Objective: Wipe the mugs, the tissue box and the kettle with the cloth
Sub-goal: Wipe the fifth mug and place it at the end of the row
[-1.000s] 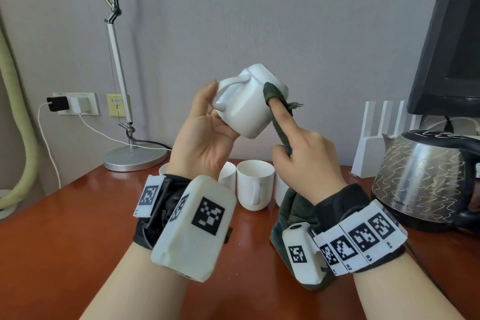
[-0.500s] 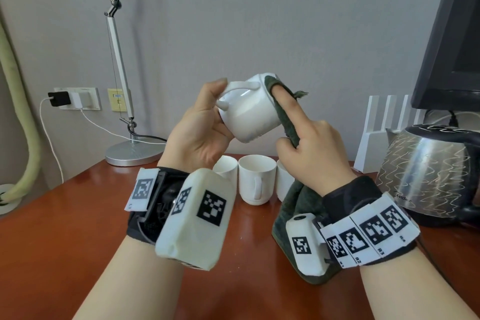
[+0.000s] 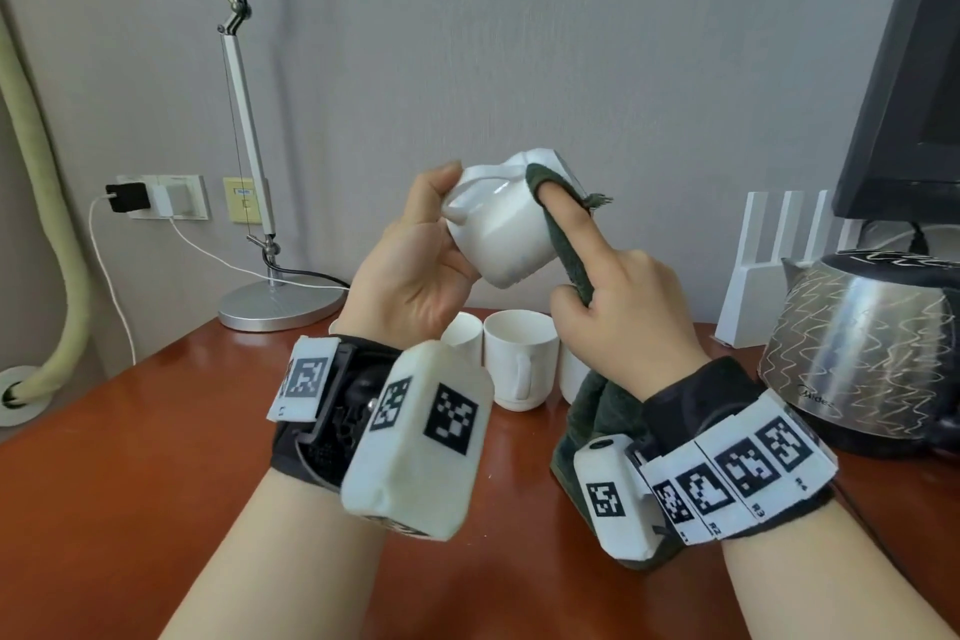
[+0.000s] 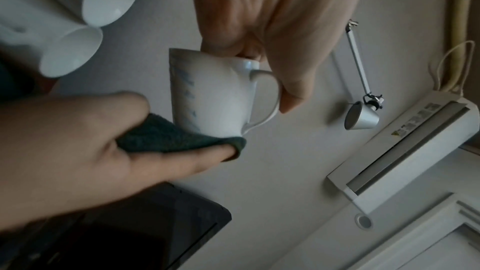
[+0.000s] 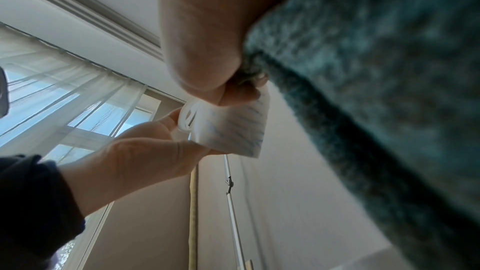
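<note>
Reference landmark: the held mug [image 3: 501, 229].

1. Nearest the viewer, the left hand [image 3: 415, 270] grips the held mug at its mouth end, thumb against the handle, the other fingers curled at the rim. The mug is raised above the table [image 3: 130, 457], tilted with its base pointing up and away.
2. The right hand [image 3: 618, 307] is just right of the held mug. Its lower fingers are clamped on the dark green cloth [image 3: 569, 255]. The index finger is extended and presses the cloth against the mug's base edge. The rest of the cloth hangs below the wrist.
3. Below and beyond the held mug, more white mugs [image 3: 519, 359] stand upright on the table, close together. How many cannot be told.
4. Right of the held mug, well apart, the steel kettle [image 3: 857, 343] stands on the table.
5. No tissue box is visible in any view.

Status, as a judgement: wiping of one mug is in progress at its base. Whether the standing mugs have been wiped cannot be told. The kettle and tissue box appear to remain.
</note>
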`<action>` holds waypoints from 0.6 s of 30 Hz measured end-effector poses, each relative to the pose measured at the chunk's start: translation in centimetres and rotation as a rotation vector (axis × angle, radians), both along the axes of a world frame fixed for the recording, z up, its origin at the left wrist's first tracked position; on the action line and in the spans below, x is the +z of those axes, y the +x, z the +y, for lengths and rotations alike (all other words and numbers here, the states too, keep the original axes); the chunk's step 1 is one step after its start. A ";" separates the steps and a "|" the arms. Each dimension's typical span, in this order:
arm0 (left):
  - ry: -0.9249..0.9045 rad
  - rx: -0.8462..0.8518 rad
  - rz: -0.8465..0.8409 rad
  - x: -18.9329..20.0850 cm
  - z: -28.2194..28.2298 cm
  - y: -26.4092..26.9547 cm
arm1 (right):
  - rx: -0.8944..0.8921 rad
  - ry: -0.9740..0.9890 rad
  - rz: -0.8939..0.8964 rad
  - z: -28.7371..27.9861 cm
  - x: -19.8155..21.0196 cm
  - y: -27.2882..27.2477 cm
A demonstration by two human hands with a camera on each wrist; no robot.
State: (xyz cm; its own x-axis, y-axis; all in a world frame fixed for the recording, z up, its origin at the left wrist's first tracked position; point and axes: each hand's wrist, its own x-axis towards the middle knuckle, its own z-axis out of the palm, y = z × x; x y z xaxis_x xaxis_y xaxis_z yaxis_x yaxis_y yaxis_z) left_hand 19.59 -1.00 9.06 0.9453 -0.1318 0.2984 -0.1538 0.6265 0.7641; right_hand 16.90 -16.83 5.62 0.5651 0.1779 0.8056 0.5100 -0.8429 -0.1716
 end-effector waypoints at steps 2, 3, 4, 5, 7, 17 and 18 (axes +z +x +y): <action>0.062 0.049 -0.030 -0.1 0.0 0.0 | -0.029 0.003 0.007 -0.3 0.0 0.0; 0.076 0.057 -0.045 -0.1 0.1 0.1 | -0.038 0.016 0.017 -0.5 0.1 0.0; 0.080 0.059 -0.063 -0.1 0.2 0.0 | -0.038 0.041 0.031 -0.6 0.1 0.1; 0.087 0.055 -0.083 0.0 0.2 -0.1 | -0.028 0.079 0.046 -0.8 0.1 0.2; 0.089 0.047 -0.121 0.2 0.3 -0.4 | 0.030 0.178 0.084 -1.0 0.2 0.3; 0.391 -0.002 -0.405 -0.1 1.3 -1.5 | 0.481 0.745 0.166 -0.9 0.6 0.3; 0.421 -0.025 -0.413 -0.1 1.4 -1.6 | 0.471 0.727 0.179 -0.8 0.7 0.3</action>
